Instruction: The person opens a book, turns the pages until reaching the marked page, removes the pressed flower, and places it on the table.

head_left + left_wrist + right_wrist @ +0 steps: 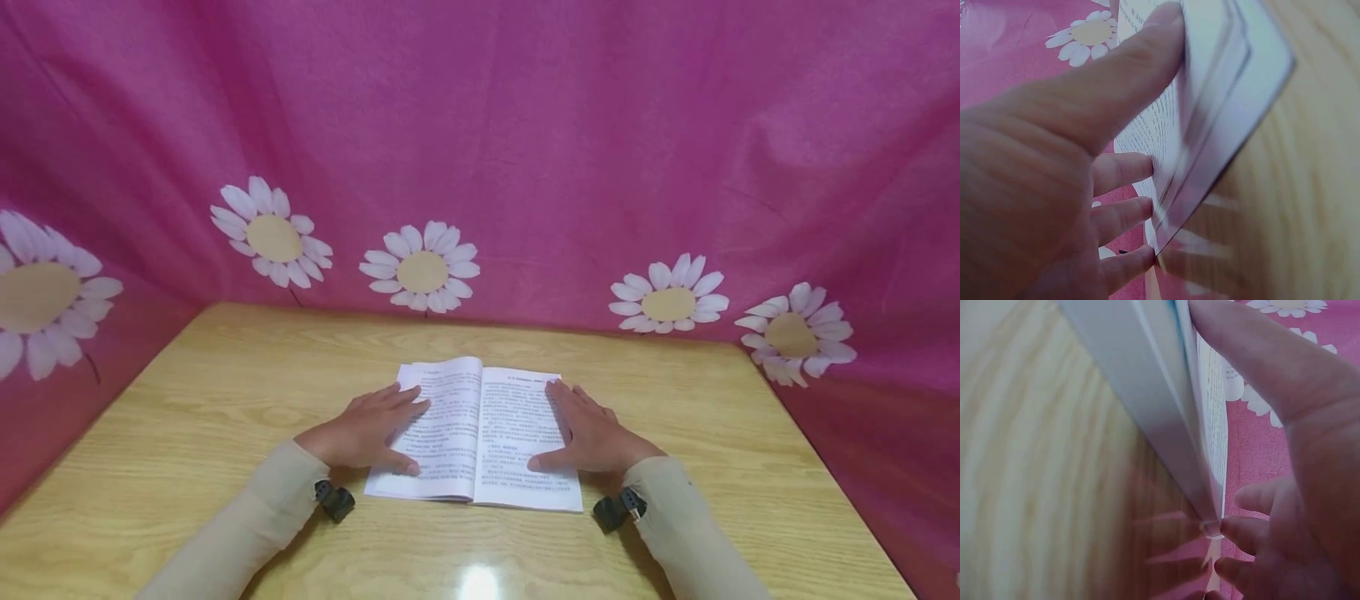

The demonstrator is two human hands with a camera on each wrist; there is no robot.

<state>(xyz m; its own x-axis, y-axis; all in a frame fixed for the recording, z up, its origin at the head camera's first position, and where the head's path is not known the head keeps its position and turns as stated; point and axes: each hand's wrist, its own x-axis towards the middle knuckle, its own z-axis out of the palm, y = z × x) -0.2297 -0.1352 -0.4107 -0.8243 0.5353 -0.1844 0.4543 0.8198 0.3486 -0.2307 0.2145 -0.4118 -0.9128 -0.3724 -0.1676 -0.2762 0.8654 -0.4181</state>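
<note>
An open book [517, 433] with printed white pages lies flat on the wooden table, its spine running away from me. Across the outer edge of its left page rests my left hand [369, 427], fingers spread and thumb on the paper. My right hand [592, 429] lies the same way over the right page's outer edge. In the left wrist view the thumb [1141, 56] presses on the page beside a fanned stack of sheets [1216, 81]. The right wrist view has the other thumb [1254, 350] on the page near the book's edge [1154, 394].
The wooden table [225, 383] reaches back to a magenta curtain [525, 150] printed with white daisies, which hangs behind it and along both sides. Small black devices are strapped at the left wrist [334, 500] and the right wrist [619, 510].
</note>
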